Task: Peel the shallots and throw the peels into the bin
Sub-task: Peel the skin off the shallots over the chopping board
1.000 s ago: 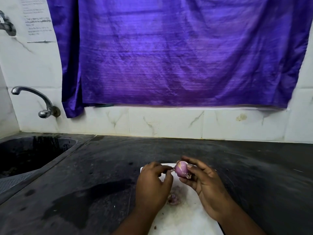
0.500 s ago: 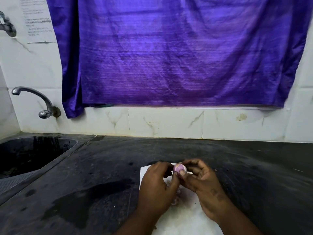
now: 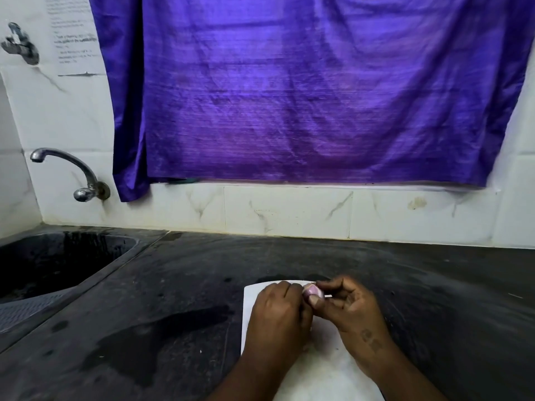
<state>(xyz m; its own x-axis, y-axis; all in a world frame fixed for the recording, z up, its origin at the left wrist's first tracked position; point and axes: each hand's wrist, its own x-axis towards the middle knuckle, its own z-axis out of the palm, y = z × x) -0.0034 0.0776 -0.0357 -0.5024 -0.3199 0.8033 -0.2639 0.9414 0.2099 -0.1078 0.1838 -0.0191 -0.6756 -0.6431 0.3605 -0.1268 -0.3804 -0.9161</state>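
A small pink-purple shallot (image 3: 313, 291) is pinched between both hands above a white cutting board (image 3: 324, 369) on the dark counter. My left hand (image 3: 279, 316) curls around its left side, fingers closed against it. My right hand (image 3: 350, 309) grips it from the right, thumb pressed on its near face. Most of the shallot is hidden by my fingers. Any peels on the board are covered by my hands. No bin is in view.
A dark sink (image 3: 58, 261) lies at the left with a metal tap (image 3: 72, 175) above it. A purple cloth (image 3: 304, 91) hangs on the tiled wall behind. A wet patch (image 3: 162, 337) darkens the counter left of the board.
Both hands closed in together around the shallot, which turned so less of it shows. The loose peel on the board is now hidden under my left hand.
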